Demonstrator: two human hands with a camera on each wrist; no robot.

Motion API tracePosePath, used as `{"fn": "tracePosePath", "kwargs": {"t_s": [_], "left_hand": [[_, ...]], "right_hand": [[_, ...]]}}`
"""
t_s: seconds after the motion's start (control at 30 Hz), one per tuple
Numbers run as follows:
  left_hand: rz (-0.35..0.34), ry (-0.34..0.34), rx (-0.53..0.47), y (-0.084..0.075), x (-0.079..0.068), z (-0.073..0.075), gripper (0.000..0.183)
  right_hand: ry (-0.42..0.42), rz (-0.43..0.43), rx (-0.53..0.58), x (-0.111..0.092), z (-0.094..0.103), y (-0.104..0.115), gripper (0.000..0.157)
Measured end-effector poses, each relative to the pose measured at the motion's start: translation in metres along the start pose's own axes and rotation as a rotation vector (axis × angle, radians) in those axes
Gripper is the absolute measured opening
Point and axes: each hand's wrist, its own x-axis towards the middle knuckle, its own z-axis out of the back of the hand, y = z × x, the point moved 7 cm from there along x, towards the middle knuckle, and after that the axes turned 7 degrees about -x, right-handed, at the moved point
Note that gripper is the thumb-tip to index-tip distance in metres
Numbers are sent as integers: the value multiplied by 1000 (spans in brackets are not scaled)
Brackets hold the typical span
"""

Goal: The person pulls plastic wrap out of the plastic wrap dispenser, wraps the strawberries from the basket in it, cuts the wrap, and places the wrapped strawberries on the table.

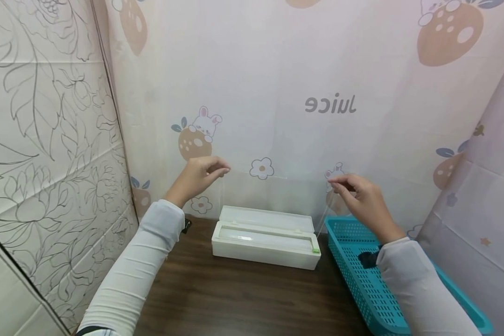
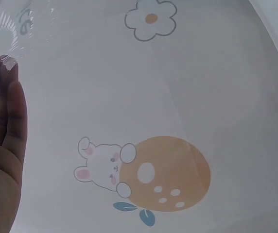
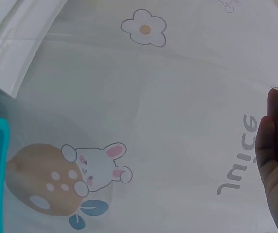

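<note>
A clear sheet of cling film [image 1: 277,178] spans the gap between my two raised hands, its top edge faintly visible. My left hand [image 1: 198,178] pinches one upper corner between thumb and fingers. The left wrist view shows the cling film [image 2: 5,36] creased in fan-like folds at the fingertips. My right hand [image 1: 364,201] pinches the opposite corner. The film hangs down toward a white cling film dispenser box [image 1: 262,258] on the table, whose long lid [image 1: 266,218] stands raised at the back. A green piece [image 1: 316,250] sits at the box's right end.
A teal perforated basket [image 1: 380,298] stands to the right of the box, partly under my right forearm. Both rest on a dark wooden table [image 1: 243,298]. Behind them hangs a pale printed curtain [image 1: 243,70], with a line-drawn floral sheet [image 1: 46,116] at the left.
</note>
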Motion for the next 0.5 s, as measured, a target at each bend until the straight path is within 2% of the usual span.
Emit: {"fn": "tracePosePath", "kwargs": {"t_s": [0.27, 0.5], "left_hand": [[-34, -10, 8, -7, 6, 7, 6], [-32, -25, 10, -11, 9, 13, 8]], "right_hand": [[-8, 11, 3, 7, 5, 3, 16], [-24, 14, -5, 13, 11, 7, 16]]}}
